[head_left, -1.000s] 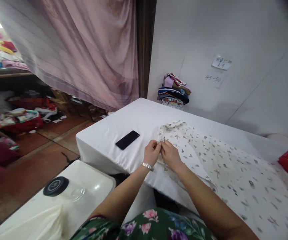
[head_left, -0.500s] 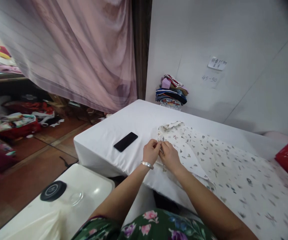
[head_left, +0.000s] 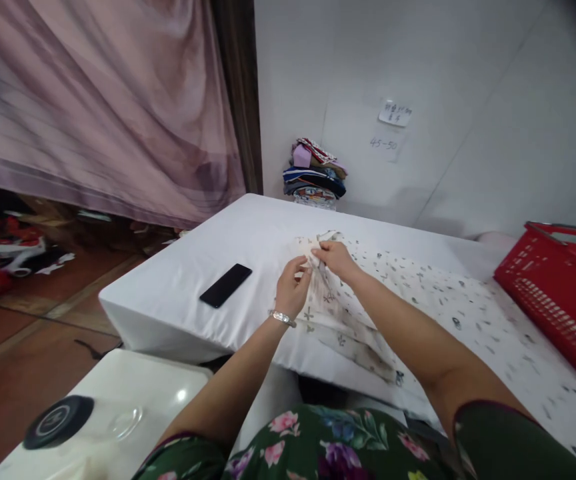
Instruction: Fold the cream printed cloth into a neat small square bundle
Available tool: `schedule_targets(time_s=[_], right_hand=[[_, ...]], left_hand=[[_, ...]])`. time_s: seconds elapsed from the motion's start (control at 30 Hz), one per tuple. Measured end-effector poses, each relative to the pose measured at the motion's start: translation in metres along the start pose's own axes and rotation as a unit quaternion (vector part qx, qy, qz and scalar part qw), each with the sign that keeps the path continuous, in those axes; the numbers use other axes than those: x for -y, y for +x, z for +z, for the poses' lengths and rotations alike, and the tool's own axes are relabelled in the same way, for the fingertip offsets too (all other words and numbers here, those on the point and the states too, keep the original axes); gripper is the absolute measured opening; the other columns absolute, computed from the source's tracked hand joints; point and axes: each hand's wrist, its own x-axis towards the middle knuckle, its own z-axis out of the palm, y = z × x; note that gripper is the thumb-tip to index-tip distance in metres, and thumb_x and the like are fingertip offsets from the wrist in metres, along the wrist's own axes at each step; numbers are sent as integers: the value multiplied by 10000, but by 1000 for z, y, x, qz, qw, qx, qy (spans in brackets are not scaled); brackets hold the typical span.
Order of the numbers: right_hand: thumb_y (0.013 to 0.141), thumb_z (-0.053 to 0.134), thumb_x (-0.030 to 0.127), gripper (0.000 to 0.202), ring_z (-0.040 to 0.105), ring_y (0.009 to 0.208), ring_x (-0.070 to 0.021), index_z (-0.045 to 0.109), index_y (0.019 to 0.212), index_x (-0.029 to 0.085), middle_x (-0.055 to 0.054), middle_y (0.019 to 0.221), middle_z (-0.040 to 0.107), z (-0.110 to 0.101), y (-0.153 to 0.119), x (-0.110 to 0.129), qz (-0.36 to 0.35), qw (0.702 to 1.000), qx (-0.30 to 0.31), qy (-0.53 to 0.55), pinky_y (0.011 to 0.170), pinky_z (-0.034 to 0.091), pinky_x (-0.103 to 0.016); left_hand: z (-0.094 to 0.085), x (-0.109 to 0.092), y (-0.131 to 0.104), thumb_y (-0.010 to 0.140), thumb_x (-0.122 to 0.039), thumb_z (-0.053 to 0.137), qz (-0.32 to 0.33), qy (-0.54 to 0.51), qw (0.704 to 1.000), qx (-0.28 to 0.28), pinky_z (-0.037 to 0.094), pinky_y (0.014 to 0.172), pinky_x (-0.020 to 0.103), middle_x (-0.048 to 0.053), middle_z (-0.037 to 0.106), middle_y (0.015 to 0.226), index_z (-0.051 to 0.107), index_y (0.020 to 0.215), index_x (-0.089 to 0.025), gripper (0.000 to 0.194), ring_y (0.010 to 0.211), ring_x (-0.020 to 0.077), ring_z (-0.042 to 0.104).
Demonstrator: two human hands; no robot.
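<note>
A length of white fabric (head_left: 433,293) with a small plant-like print spreads over the white-covered table, its left end gathered into folds. My right hand (head_left: 337,259) pinches those folds near the fabric's far left end. Just to the left, my left hand (head_left: 292,288) is beside the fabric's edge, fingers bent and apart, the fingertips close to or touching the cloth. Around that wrist is a silvery bracelet (head_left: 282,317). A black phone (head_left: 226,285) lies flat on the table, left of my hands.
On the right, a red plastic basket (head_left: 558,287) stands on the fabric's far side. Folded clothes (head_left: 315,175) are stacked by the wall behind the white table (head_left: 163,287). A white surface with a black round object (head_left: 59,421) is at lower left. A pink curtain (head_left: 168,100) hangs behind.
My hands have come apart from their joint pinch; the right has moved farther out and lifts the fabric into folds. The view has turned right, bringing more of the red basket in.
</note>
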Motion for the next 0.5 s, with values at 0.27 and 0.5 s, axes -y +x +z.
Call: schedule_targets(time_s=[0.27, 0.5], right_hand=[[601, 622, 317, 275, 368, 426, -72, 390, 511, 200, 78, 420, 365, -28, 23, 20, 82, 992, 31, 95, 448, 325, -215], [619, 574, 266, 256, 260, 448, -59, 407, 447, 176, 86, 401, 264, -36, 21, 36, 19, 993, 15, -116, 441, 185, -229]], left_hand=[[27, -9, 32, 644, -380, 719, -55, 42, 997, 16, 425, 584, 205, 2, 613, 794, 602, 827, -203, 281, 610, 106, 553], [49, -20, 80, 710, -353, 608, -126, 214, 965, 84, 468, 580, 270, 25, 638, 722, 523, 804, -200, 199, 594, 165, 623]])
